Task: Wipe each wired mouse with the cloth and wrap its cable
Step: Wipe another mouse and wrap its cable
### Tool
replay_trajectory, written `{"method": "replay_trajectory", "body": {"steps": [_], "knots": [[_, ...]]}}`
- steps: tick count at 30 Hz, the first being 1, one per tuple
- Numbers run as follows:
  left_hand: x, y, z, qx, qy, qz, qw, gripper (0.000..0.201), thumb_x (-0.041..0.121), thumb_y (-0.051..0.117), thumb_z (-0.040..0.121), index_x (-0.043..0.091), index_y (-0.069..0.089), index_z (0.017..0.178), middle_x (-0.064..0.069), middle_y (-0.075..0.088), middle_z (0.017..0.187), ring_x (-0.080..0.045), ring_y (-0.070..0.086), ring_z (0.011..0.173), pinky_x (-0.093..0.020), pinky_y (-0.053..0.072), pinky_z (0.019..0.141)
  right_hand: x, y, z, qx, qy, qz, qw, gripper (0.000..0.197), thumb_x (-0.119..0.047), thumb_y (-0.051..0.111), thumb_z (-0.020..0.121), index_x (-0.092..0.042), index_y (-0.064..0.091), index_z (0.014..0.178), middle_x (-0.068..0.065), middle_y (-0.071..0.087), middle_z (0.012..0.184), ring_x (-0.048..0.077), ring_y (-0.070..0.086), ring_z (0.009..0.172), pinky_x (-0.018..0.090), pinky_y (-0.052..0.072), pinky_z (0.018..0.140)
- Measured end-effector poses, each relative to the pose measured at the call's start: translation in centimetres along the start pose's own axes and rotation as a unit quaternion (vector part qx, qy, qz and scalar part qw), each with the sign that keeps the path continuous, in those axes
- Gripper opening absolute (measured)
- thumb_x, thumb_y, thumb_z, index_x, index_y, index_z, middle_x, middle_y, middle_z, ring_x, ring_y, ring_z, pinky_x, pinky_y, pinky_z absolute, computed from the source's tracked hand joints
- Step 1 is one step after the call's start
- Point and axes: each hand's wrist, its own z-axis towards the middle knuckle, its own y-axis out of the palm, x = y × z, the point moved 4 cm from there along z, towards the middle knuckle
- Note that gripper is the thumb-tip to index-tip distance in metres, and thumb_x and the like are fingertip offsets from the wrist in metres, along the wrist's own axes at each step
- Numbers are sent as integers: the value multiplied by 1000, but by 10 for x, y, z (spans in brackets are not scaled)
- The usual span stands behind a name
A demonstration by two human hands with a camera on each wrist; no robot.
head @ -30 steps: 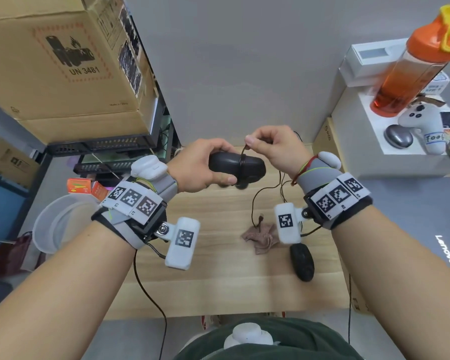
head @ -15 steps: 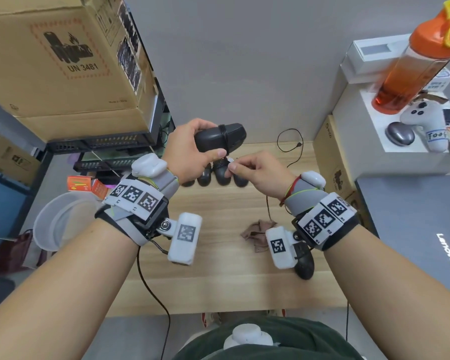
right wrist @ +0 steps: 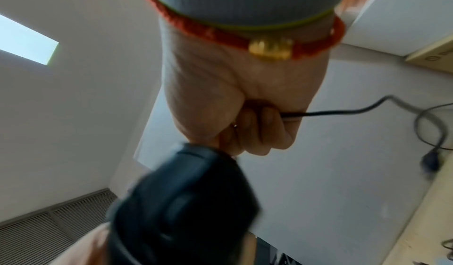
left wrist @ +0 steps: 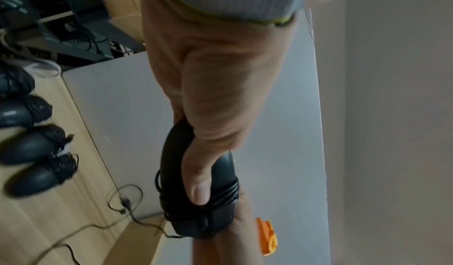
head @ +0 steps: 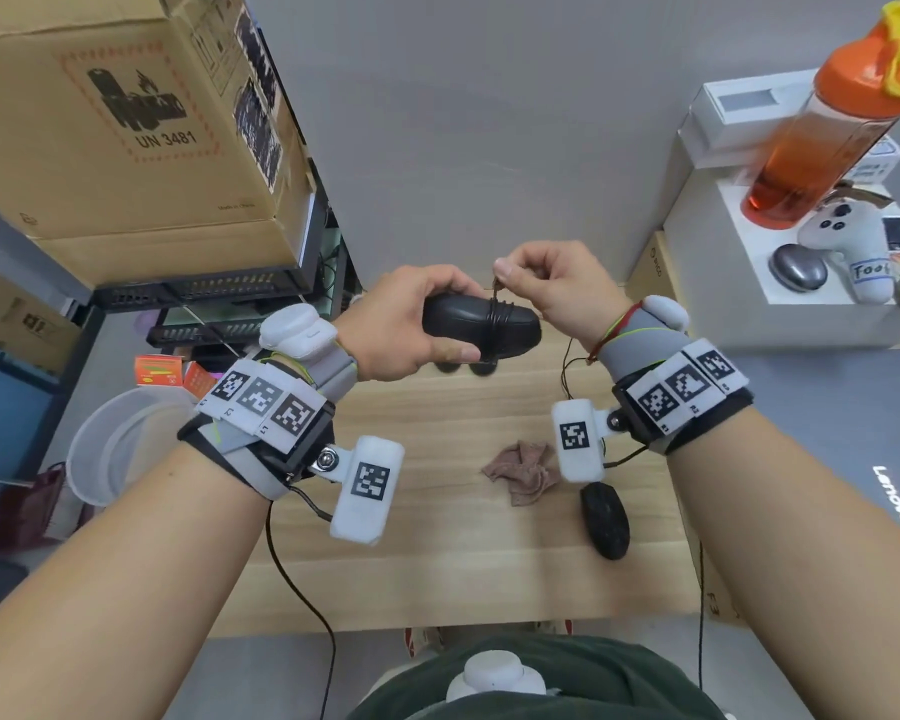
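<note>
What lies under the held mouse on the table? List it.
Below the mouse gripped by the left hand, wrapped mice sit in a row on the table. The left wrist view shows four; from the head view, the hand hides most.

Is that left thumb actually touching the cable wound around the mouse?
Touching. In the left wrist view, the left hand grips the mouse and its thumb tip lies directly on the cable coils.

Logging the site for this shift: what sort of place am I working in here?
Most likely an office storeroom or IT workbench: a light wooden desk, a large brown cardboard shipping box stacked over black rack equipment, and a grey Lenovo laptop closed at the desk's right.
</note>
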Motion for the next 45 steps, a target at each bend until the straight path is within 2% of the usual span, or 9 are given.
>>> {"method": "replay_trajectory", "body": {"steps": [6,12,20,23,28,33,37,41,45], "knots": [[6,-7,2,71,38,-61,995,46,32,92,67,43,69,106,1,76,101,-49,68,83,-67,57,68,16,11,-13,-9,53,-35,998,39,10,52,89,-19,52,63,-18,50,42,-6,44,41,7,32,46],[-18,-23,9,203,-3,-105,974,47,12,89,76,19,67,117,-1,75,110,-15,71,104,-41,54,103,18,38,-26,-68,20,-39,997,25,-21,55,100,-10,73,85,-16,46,46,1,35,44,13,29,48],[-40,-17,16,144,-55,173,973,46,23,92,72,29,67,110,5,68,100,-16,65,87,-26,49,73,-6,32,-19,-94,16,-57,994,25,-29,65,94,-13,73,75,-8,56,48,12,47,50,28,39,51],[-42,-7,13,66,-53,162,983,44,17,92,72,28,67,106,5,70,94,-13,69,74,-20,50,63,-13,14,-10,-50,9,-48,998,25,-30,65,94,-17,72,73,-2,56,53,14,47,53,27,40,55],[-27,3,10,-10,-11,110,994,46,14,92,72,22,69,111,8,74,98,-7,68,86,-22,54,80,-4,-2,1,-4,-5,-113,994,27,-35,63,94,-29,69,68,7,54,62,11,37,58,27,32,56],[-11,0,6,8,-4,-47,999,46,1,85,78,13,64,117,-2,74,95,-15,68,63,-29,51,49,25,3,-1,-10,41,-55,998,27,-22,60,96,-14,66,72,-2,55,59,5,44,57,24,34,56],[-16,-8,8,87,-3,-109,990,48,19,90,73,28,69,115,-3,76,108,-37,71,96,-59,58,83,40,20,-17,-35,91,-29,995,36,-4,52,98,-20,55,65,-16,47,40,-4,41,38,12,30,46],[-33,-9,15,173,-36,-169,970,42,8,86,79,22,67,114,-1,76,109,-11,71,97,-32,56,92,42,40,-22,-68,75,-1,995,23,-18,52,102,-11,68,86,-5,42,50,1,35,40,14,31,43],[-43,-11,19,222,-68,-154,960,45,10,86,80,14,67,121,-1,74,112,-11,71,103,-30,57,96,32,45,-23,-103,51,-64,991,24,-22,55,100,-18,71,83,-4,46,53,4,35,41,15,30,47]]}}
